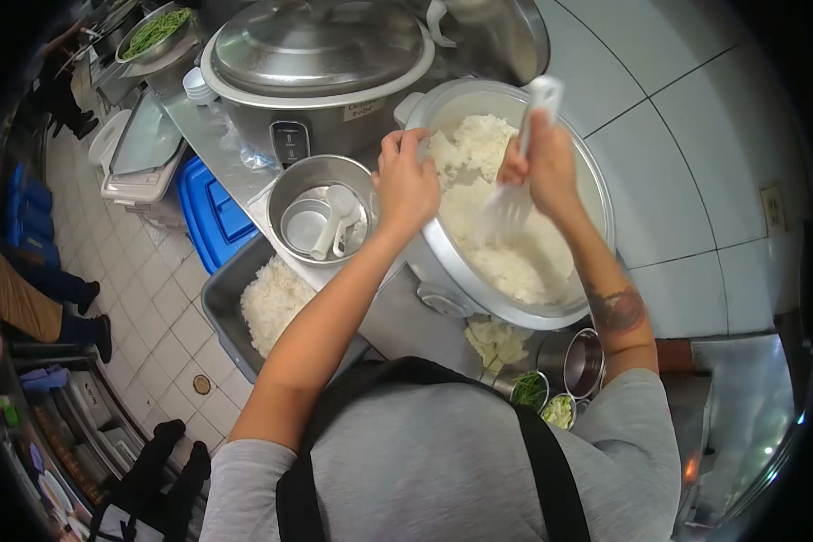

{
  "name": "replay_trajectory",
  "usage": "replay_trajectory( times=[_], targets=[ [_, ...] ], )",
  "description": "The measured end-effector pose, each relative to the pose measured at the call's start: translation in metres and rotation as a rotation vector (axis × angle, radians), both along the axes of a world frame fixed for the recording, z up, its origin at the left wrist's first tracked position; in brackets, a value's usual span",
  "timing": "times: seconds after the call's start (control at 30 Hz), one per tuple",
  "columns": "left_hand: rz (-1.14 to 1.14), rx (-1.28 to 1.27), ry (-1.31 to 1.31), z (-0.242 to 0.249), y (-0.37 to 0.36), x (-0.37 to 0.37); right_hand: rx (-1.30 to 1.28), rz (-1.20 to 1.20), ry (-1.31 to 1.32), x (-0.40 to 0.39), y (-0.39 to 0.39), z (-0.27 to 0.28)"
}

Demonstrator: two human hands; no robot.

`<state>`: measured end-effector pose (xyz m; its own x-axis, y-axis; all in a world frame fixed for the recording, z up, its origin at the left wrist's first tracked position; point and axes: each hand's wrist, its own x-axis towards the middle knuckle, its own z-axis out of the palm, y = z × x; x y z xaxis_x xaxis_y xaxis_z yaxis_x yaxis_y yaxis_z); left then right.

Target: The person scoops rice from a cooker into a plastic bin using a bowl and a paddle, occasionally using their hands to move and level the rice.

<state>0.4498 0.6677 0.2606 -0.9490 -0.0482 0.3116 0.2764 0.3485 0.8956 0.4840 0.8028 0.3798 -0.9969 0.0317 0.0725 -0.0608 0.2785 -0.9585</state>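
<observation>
My right hand (548, 163) is closed round the white handle of a slotted scoop (512, 208), whose blurred head is down in the white rice (479, 149). The rice fills much of a large round cooker pot (443, 257). At the pot's left rim rests my left hand (408, 185), fingers bent over the edge; what they grip, if anything, I cannot make out. Left of that hand stands a steel bowl (280, 203) holding a smaller bowl and white scoops (336, 219).
A lidded cooker (321, 54) stands behind. A grey tub (221, 307) of rice and a blue lid (210, 217) are at left. Small containers of greens (530, 388) sit near my right arm. Other people's legs (72, 330) show at far left.
</observation>
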Motion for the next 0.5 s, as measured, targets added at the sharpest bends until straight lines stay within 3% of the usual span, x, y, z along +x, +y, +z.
replay_trajectory(
  times=[0.07, 0.1, 0.17, 0.23, 0.33, 0.43, 0.5],
  targets=[
    [-0.079, 0.075, -0.025, -0.004, 0.001, -0.002, -0.219, 0.078, 0.324, -0.016, 0.0, 0.008],
    [-0.082, 0.078, -0.026, -0.007, 0.001, -0.003, -0.216, 0.075, 0.323, -0.014, 0.0, -0.007],
    [-0.072, 0.083, -0.002, -0.006, 0.002, -0.003, 0.198, -0.1, 0.173, -0.005, 0.003, -0.061],
    [-0.052, 0.064, 0.003, -0.004, 0.004, -0.002, -0.187, -0.1, 0.05, 0.016, 0.013, -0.083],
    [-0.021, 0.018, -0.018, -0.004, 0.0, 0.001, -0.018, 0.012, 0.082, 0.028, 0.017, -0.068],
    [-0.022, 0.018, -0.012, -0.001, 0.002, 0.0, 0.116, -0.049, 0.092, 0.01, 0.009, -0.031],
    [-0.015, 0.015, -0.012, -0.002, 0.001, -0.001, -0.003, -0.133, 0.223, 0.003, 0.006, -0.002]
  ],
)
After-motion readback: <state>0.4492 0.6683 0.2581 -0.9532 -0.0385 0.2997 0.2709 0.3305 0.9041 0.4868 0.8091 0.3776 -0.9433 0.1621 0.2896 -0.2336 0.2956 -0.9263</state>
